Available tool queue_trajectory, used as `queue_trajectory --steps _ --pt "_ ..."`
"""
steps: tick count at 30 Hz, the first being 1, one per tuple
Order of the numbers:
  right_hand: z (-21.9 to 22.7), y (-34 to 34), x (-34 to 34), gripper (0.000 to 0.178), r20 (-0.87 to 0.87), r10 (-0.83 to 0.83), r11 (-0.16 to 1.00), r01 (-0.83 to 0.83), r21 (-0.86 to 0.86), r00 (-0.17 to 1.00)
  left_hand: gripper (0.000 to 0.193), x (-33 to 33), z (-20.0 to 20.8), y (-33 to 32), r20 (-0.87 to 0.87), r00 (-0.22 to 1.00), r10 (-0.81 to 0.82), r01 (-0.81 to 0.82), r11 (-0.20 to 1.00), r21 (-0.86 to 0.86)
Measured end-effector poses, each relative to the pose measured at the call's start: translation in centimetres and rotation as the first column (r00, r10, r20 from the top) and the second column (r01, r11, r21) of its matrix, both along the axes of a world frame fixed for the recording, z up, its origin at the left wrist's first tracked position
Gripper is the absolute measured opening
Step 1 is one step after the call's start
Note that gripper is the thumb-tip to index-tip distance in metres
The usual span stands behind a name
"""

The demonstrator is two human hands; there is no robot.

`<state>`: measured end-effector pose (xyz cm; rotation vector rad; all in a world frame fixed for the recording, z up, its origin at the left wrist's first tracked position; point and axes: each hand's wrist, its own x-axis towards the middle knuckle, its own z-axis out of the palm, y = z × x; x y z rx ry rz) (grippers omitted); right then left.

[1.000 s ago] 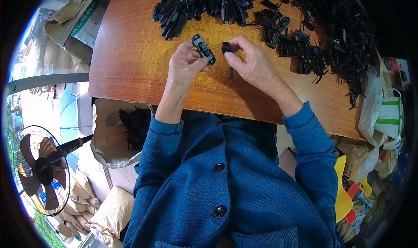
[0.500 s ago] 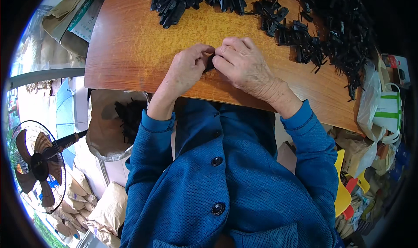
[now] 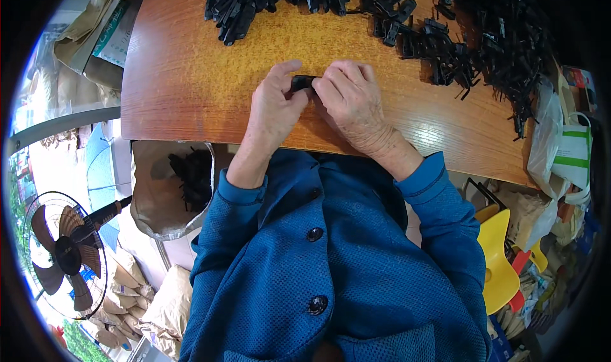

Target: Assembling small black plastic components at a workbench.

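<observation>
Between my hands, close to the near edge of the wooden table, is a small black plastic part (image 3: 301,82). The fingers of my right hand (image 3: 349,98) are closed on its right end, curled so that they hide much of it. My left hand (image 3: 276,101) is beside its left end, with the thumb against the part's lower side and the forefinger raised away from it. Farther back lies a pile of similar black plastic parts (image 3: 238,9), and another heap of black pieces (image 3: 509,37) spreads along the right side.
The wooden table (image 3: 184,63) has a bag with black pieces inside, an open sack (image 3: 149,219), below its left edge. A fan (image 3: 67,254) stands at far left near paper sacks (image 3: 168,305). To the right are a yellow chair (image 3: 496,260) and a white-green bag (image 3: 573,152).
My left fingers have spread, with the forefinger lifting off, and more of the black part shows. My right hand keeps its grip. The whole view has shifted slightly.
</observation>
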<state>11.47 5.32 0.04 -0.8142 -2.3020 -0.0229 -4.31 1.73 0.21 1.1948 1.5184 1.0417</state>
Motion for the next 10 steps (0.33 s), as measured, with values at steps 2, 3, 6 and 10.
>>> queue_trajectory --steps 2,3,6,10 --pt "0.0 0.6 0.1 0.012 -0.041 -0.047 0.999 0.047 -0.003 0.998 0.033 0.7 0.1 0.8 0.18 0.982 0.048 -0.046 0.999 -0.013" --pt "0.3 0.8 0.1 0.012 -0.04 -0.049 0.999 0.049 0.0 0.998 0.03 1.0 0.2 1.1 0.354 0.93 0.098 -0.091 0.995 -0.035" --pt "0.9 1.3 0.2 0.025 -0.024 -0.093 0.981 0.087 -0.174 0.995 0.026 2.2 -0.5 1.2 0.784 0.566 0.255 -0.118 0.966 -0.229" --pt "1.1 2.0 -0.1 0.032 -0.116 -0.049 0.935 0.005 -0.354 0.992 0.031 2.2 -0.7 1.7 0.662 0.706 0.252 -0.205 0.967 -0.15"
